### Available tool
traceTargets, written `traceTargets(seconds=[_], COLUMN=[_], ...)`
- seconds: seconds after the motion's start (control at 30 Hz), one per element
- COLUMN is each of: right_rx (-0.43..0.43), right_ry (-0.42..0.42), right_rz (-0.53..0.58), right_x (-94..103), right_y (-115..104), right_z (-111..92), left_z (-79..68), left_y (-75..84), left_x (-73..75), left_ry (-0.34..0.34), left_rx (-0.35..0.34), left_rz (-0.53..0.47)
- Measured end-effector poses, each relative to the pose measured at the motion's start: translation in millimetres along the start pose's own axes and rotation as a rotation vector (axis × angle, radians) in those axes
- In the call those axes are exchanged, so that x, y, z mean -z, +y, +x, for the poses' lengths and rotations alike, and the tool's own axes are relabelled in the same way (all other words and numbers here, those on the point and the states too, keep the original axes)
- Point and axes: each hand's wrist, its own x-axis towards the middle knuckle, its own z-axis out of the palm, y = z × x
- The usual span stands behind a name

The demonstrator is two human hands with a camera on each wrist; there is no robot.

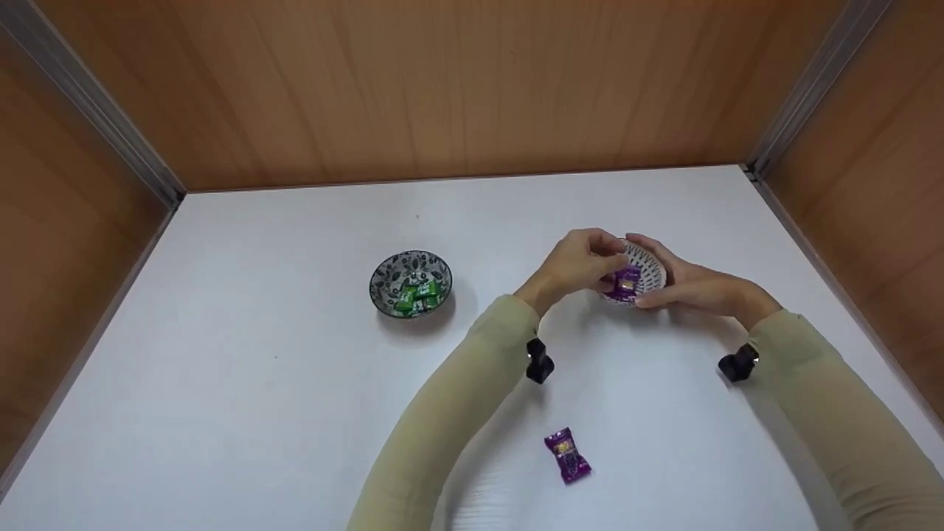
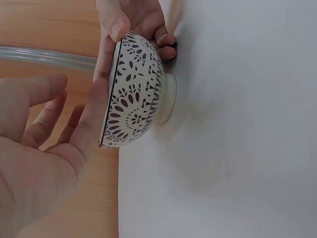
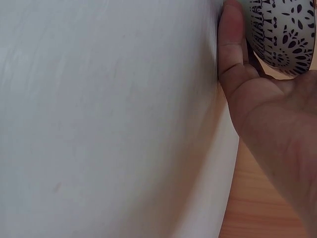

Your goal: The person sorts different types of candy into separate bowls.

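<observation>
A white bowl with a dark pattern (image 1: 650, 267) stands on the right part of the table, with purple-wrapped candies (image 1: 626, 283) inside. My right hand (image 1: 697, 287) grips it from the right, thumb on the near rim and fingers round the far side. Over the bowl's left rim is my left hand (image 1: 577, 262), its fingers loosely bent. In the left wrist view that hand (image 2: 54, 134) has its fingers spread, one digit along the patterned bowl's rim (image 2: 130, 106); nothing shows between them. Another purple-wrapped candy (image 1: 568, 456) lies near the table's front.
A dark-patterned bowl (image 1: 391, 273) with several green-wrapped candies (image 1: 419, 296) stands left of my hands. Wooden panels (image 1: 457, 88) border the white table (image 1: 258, 398) at the back and both sides. Black wrist cameras (image 1: 540, 361) hang under the sleeves.
</observation>
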Motion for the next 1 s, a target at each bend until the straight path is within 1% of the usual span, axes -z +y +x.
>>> traceTargets(seconds=[0.13, 0.33, 0.47, 0.57, 0.73, 0.8, 0.87, 1.0], right_rx=[-0.004, -0.006, -0.001, 0.007, 0.016, 0.024, 0.027, 0.027], right_ry=[0.005, 0.012, 0.010, 0.010, 0.019, 0.022, 0.028, 0.037], right_rz=[-0.020, -0.057, -0.051, -0.050, -0.051, -0.047, -0.047, -0.056], right_x=[0.1, 0.0, -0.4, -0.9, -1.4, -1.1, -0.7, -0.1], right_y=[-1, -2, -1, 1, 1, 1, 1, 0], right_z=[0, 0, 1, 1, 1, 1, 2, 1], left_z=[-8.3, -23.4, -35.6, -45.9, -66.5, -74.7, -81.5, -92.7], left_y=[2.8, 6.3, 7.6, 5.9, -3.7, -9.5, -15.9, -28.1], left_x=[1.9, 6.2, 8.7, 10.8, 16.2, 18.3, 19.9, 22.1], left_ry=[-0.041, -0.114, -0.157, -0.194, -0.288, -0.328, -0.361, -0.419], left_rx=[-0.009, -0.059, -0.085, -0.116, -0.157, -0.152, -0.131, -0.055], left_rz=[0.021, 0.043, 0.068, 0.109, 0.207, 0.239, 0.260, 0.288])
